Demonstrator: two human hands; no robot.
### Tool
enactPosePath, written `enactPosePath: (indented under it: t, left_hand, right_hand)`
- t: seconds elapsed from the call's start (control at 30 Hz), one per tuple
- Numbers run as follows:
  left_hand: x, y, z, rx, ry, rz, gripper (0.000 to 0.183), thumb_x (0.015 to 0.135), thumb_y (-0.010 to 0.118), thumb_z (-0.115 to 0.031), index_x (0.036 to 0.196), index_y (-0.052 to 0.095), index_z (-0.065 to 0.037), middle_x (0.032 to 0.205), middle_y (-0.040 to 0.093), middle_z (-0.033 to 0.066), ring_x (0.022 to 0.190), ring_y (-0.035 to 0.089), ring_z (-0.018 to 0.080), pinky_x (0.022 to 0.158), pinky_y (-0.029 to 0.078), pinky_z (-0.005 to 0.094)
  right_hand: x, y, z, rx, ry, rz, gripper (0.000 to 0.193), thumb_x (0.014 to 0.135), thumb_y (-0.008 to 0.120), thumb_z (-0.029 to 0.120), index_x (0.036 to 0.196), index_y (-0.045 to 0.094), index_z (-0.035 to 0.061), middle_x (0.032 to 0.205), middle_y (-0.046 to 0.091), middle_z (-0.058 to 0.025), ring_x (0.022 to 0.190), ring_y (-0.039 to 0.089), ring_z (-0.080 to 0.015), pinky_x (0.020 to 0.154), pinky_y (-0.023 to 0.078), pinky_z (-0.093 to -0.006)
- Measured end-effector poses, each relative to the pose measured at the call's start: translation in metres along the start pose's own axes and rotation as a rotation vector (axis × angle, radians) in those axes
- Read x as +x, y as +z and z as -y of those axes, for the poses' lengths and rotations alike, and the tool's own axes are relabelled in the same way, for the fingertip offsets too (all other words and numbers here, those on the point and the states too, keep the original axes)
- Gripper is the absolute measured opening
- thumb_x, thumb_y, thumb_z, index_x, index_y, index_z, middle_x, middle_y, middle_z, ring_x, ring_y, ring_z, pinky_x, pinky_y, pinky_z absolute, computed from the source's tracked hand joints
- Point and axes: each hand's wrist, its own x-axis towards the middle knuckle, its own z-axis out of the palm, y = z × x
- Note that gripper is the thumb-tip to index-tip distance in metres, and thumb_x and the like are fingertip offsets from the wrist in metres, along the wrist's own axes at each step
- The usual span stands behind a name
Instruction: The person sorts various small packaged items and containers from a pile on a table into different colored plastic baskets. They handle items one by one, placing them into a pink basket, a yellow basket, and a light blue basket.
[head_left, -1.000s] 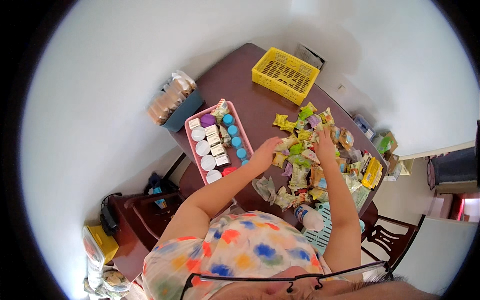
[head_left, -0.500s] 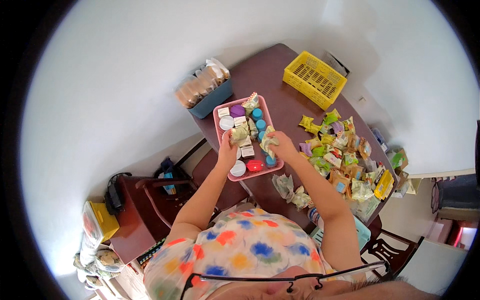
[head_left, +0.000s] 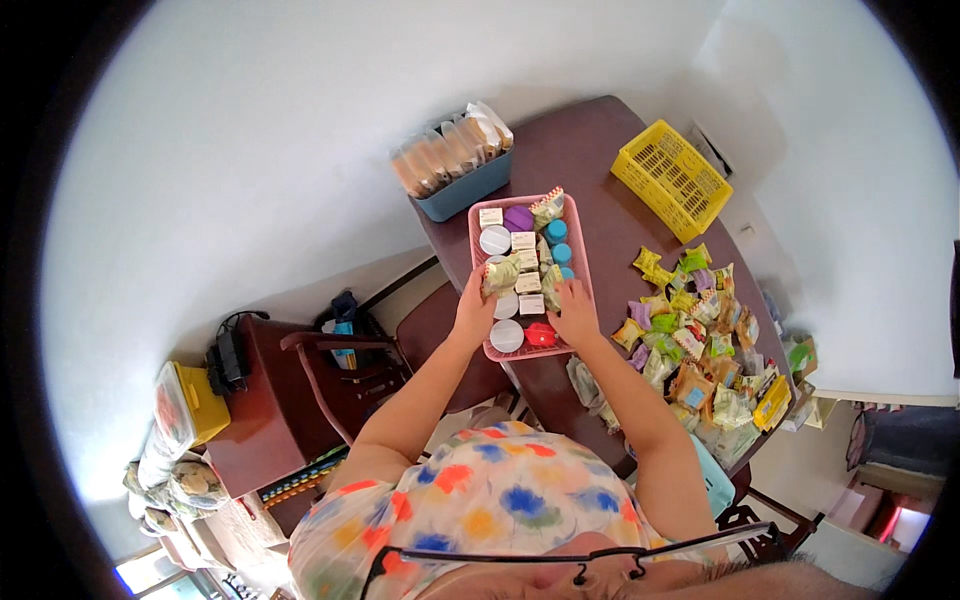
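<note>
A pink basket (head_left: 584,245) on the dark table holds white-lidded round containers (head_left: 495,239), small white boxes (head_left: 523,241), blue-capped bottles (head_left: 561,252), a purple item (head_left: 518,218) and a red item (head_left: 541,335). My left hand (head_left: 476,312), at the basket's left side, is closed on a pale green snack packet (head_left: 502,275) above the white lids. My right hand (head_left: 574,312) reaches over the right side. Its fingers are bent against another pale green snack packet (head_left: 552,285) between the boxes and the bottles; the hand partly hides the lower bottles. A further packet (head_left: 547,208) lies at the far right corner.
A blue-grey bin (head_left: 468,190) of wrapped brown items stands at the far left. An overturned-looking yellow crate (head_left: 676,180) sits at the far right, its exact pose unclear. Assorted snack packets (head_left: 692,335) are heaped on the table's right. A wooden chair (head_left: 340,375) stands left.
The view has shifted, so the scene sits further right. My right hand has moved left and down into the basket with its packet. My left hand still holds its packet.
</note>
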Motion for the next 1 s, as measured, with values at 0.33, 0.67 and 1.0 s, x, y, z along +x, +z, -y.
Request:
enactPosePath:
  t: [0.33,0.67,1.0]
  left_hand:
    - [-0.001,0.000,0.017,-0.088,-0.011,0.057,0.056,0.081,0.050,0.010,0.135,0.037,-0.003,0.124,0.052,0.0151,0.119,0.050,0.0240,0.100,0.039,0.0315]
    - [0.004,0.034,-0.022,-0.137,0.047,0.323,0.061,0.083,0.047,0.012,0.139,0.032,-0.006,0.127,0.049,0.0141,0.120,0.049,0.0218,0.101,0.038,0.0305]
    - [-0.001,0.066,-0.048,-0.014,0.127,0.479,0.051,0.084,0.059,0.000,0.133,0.042,-0.004,0.123,0.054,0.0158,0.121,0.049,0.0276,0.101,0.039,0.0353]
  right_hand:
    - [0.007,0.019,-0.015,-0.288,-0.052,0.271,0.032,0.076,0.067,0.019,0.104,0.056,0.0053,0.095,0.058,-0.0128,0.092,0.059,-0.0330,0.078,0.047,-0.0440]
    - [0.016,-0.066,-0.014,0.604,0.184,0.062,0.058,0.076,0.074,0.011,0.127,0.049,0.0042,0.109,0.060,-0.0084,0.098,0.059,-0.0197,0.085,0.049,-0.0343]
    - [-0.015,-0.083,-0.033,0.648,0.384,0.112,0.051,0.076,0.077,0.021,0.116,0.051,0.0048,0.099,0.063,-0.0088,0.091,0.062,-0.0194,0.076,0.050,-0.0336]
